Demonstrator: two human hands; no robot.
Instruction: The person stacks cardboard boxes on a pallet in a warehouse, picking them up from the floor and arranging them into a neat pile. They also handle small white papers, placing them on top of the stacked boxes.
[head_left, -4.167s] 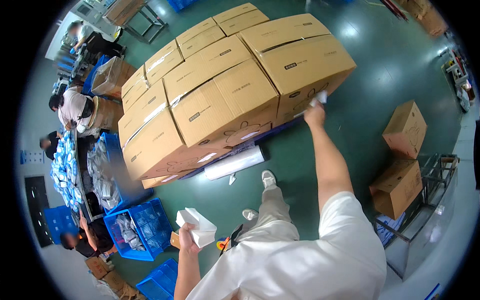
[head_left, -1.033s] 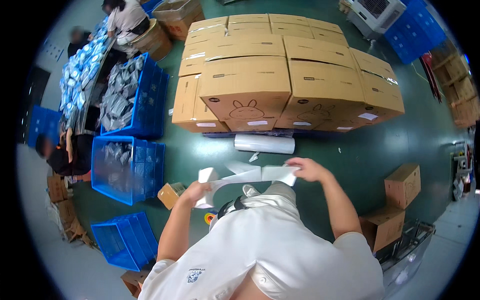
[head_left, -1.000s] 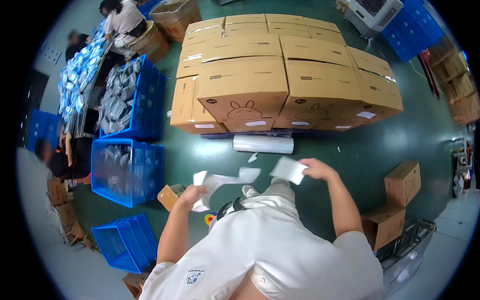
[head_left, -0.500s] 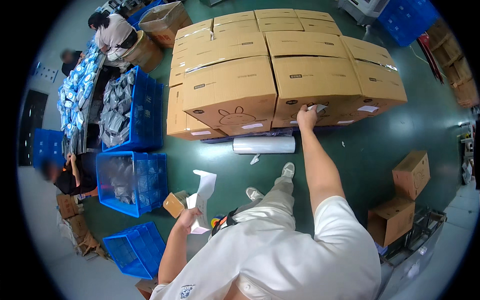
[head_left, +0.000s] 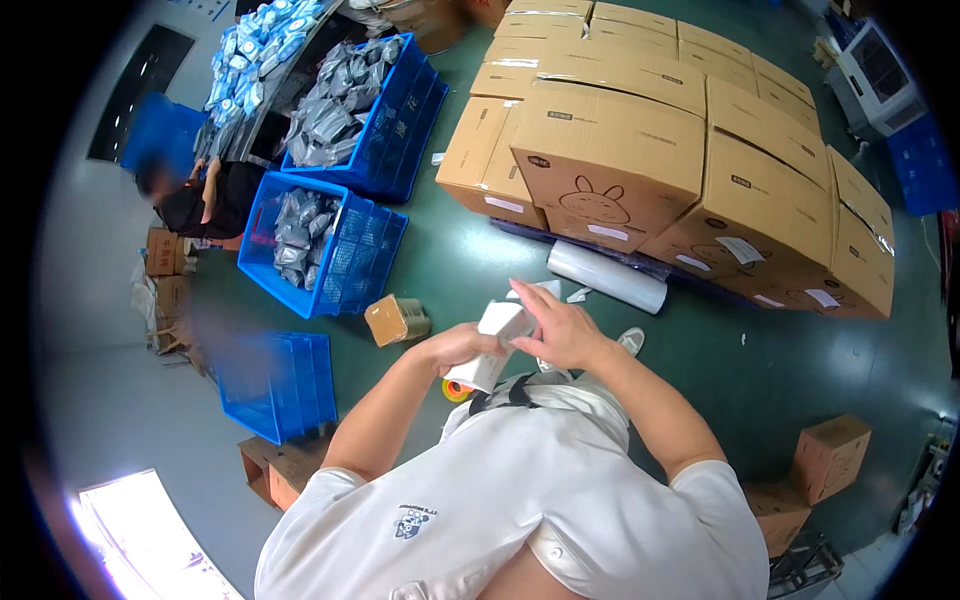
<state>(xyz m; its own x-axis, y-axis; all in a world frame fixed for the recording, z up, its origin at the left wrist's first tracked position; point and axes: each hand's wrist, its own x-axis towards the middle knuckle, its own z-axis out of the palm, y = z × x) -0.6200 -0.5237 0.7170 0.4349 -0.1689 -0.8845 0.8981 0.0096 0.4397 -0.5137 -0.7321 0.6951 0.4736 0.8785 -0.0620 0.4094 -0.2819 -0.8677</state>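
My left hand (head_left: 462, 348) is closed around a folded stack of white labels (head_left: 480, 372), held low in front of my body. The upper part of the stack curves toward my right hand (head_left: 562, 335), whose fingers are at its end, thumb and index finger on the white paper. Whether a label has come away from the backing cannot be made out. Ahead and to the right stand stacked brown cartons (head_left: 610, 165) with rabbit drawings. Several carry white labels low on their near faces; one label (head_left: 740, 250) sits tilted on a middle carton.
A roll of clear film (head_left: 607, 276) lies on the floor before the cartons. Blue crates (head_left: 385, 235) with grey packages stand left, near a small brown box (head_left: 398, 320). Another blue crate (head_left: 290, 385) is nearer. A person in black (head_left: 195, 205) works at a table. More cartons (head_left: 830, 458) sit right.
My right hand has left the middle carton's face, where a label now shows, and come back to the label stack. My left hand has risen toward it. The view has turned left.
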